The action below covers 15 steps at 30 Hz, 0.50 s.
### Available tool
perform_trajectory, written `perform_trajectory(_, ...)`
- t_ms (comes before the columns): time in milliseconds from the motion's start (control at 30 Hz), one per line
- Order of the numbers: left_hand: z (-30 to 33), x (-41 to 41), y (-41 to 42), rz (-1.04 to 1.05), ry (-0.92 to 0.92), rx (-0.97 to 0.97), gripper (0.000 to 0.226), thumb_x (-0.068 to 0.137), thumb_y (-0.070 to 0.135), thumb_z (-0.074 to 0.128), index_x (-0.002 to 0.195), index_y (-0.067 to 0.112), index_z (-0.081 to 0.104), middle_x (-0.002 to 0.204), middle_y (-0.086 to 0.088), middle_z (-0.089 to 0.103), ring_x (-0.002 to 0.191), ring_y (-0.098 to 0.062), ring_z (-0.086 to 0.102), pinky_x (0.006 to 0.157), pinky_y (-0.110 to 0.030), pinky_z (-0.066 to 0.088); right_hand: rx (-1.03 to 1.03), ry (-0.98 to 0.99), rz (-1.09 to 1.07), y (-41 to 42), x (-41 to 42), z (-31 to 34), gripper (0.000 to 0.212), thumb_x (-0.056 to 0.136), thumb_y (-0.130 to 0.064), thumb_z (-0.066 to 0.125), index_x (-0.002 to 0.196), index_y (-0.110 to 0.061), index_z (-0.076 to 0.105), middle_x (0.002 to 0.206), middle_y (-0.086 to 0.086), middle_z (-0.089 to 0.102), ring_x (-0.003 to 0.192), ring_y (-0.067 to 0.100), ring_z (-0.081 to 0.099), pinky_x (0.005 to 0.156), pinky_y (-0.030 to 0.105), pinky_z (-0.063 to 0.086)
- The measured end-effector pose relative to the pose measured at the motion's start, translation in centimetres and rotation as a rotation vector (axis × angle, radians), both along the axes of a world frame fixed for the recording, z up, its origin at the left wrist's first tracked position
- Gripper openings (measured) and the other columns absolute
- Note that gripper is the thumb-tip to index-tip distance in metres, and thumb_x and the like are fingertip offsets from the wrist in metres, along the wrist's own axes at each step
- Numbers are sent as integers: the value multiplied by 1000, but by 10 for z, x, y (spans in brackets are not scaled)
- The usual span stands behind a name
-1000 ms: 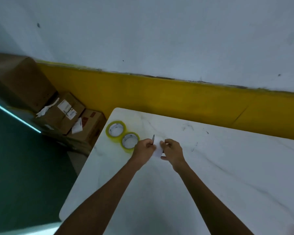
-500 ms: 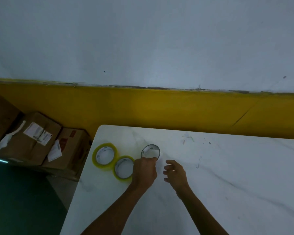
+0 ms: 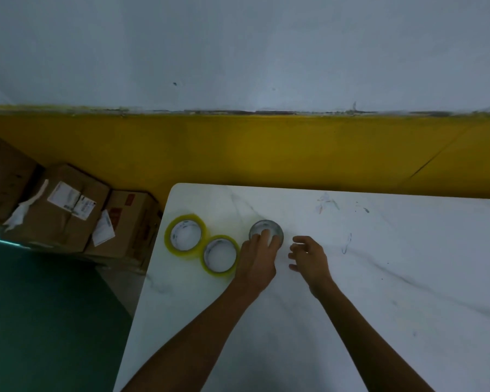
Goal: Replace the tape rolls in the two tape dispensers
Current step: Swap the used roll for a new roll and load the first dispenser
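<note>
Empty core [image 3: 266, 232] now flat under left hand [image 3: 256, 260], right hand [image 3: 309, 256] open, hovering

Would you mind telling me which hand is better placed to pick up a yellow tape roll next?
Left. The left hand lies right beside the nearer yellow tape roll; the right hand hovers farther away.

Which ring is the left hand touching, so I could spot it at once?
Start at the white table's far left corner, where three rings lie in a row. It is the rightmost ring, under the left hand's fingers. Unlike both yellow tape rolls, it is thin and grey.
</note>
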<state>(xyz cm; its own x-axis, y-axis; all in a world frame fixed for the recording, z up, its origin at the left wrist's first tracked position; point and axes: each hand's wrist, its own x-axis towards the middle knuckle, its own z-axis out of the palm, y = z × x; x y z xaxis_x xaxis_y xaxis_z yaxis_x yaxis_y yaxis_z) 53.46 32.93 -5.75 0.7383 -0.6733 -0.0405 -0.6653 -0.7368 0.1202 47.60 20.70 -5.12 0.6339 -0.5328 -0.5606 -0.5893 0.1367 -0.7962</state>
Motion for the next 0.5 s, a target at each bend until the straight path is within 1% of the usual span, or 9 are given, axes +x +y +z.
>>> perform_trajectory(33, 2, 1, 2, 5, -18, -42, 48, 50, 6, 81, 95, 14, 68, 98, -10, 69, 72, -27, 67, 50, -29, 52, -2, -3, -1, 0, 0, 1, 27, 95, -9, 48, 120, -8, 57, 100, 12, 63, 94, 28, 65, 76, 37, 58)
perform_trajectory(100, 11, 6, 9, 56, -23, -106, 39, 55, 2, 75, 92, 10, 67, 93, -12, 68, 69, -29, 65, 49, -31, 52, 0, -2, -17, -1, -1, 2, 26, 94, -9, 48, 118, -8, 58, 100, 13, 64, 93, 27, 64, 77, 39, 59)
perform_trajectory(167, 16, 11, 22, 147, -14, -87, 27, 59, 5, 69, 85, 9, 64, 80, -12, 65, 65, -30, 63, 50, -32, 50, 13, 4, -33, 0, -3, 1, 25, 93, -10, 49, 116, -8, 59, 102, 14, 64, 91, 26, 64, 80, 41, 59)
perform_trajectory(233, 16, 13, 42, 239, 16, -33, 18, 65, 14, 62, 82, 8, 63, 76, -13, 64, 65, -31, 63, 52, -33, 49, 28, 10, -25, 0, -5, -1, 25, 93, -10, 51, 116, -7, 59, 102, 13, 64, 90, 25, 64, 80, 41, 59)
perform_trajectory(300, 9, 10, 61, 288, 101, -28, 21, 76, 20, 56, 88, 3, 62, 83, -18, 65, 73, -35, 64, 56, -36, 50, 43, 26, -15, 2, -8, -4, 25, 92, -10, 51, 116, -7, 60, 102, 12, 64, 91, 25, 64, 78, 39, 59)
perform_trajectory(367, -3, 6, 77, 308, 140, -59, 28, 81, 24, 62, 93, -1, 65, 89, -22, 68, 79, -38, 66, 54, -36, 53, 50, 36, -13, 5, -10, -6, 26, 92, -10, 52, 116, -7, 60, 102, 12, 63, 92, 25, 64, 78, 38, 59)
perform_trajectory(433, -12, -2, 84, 269, 153, -69, 31, 80, 29, 58, 77, 0, 68, 69, -19, 68, 60, -35, 67, 44, -29, 47, 54, 40, -12, 8, -13, -8, 25, 92, -11, 52, 116, -7, 60, 102, 12, 63, 92, 25, 64, 77, 37, 58)
perform_trajectory(467, -17, -5, 86, 242, 151, -86, 33, 79, 29, 51, 66, 3, 66, 58, -16, 64, 48, -31, 63, 41, -23, 39, 56, 39, -8, 9, -14, -8, 25, 92, -11, 51, 115, -7, 60, 101, 12, 63, 92, 25, 64, 76, 37, 58)
perform_trajectory(500, -21, -5, 87, 228, 148, -109, 33, 78, 26, 46, 61, 4, 64, 53, -15, 61, 43, -30, 60, 42, -21, 34, 54, 39, -3, 11, -16, -8, 24, 93, -11, 51, 115, -8, 61, 101, 12, 63, 92, 26, 64, 76, 36, 58)
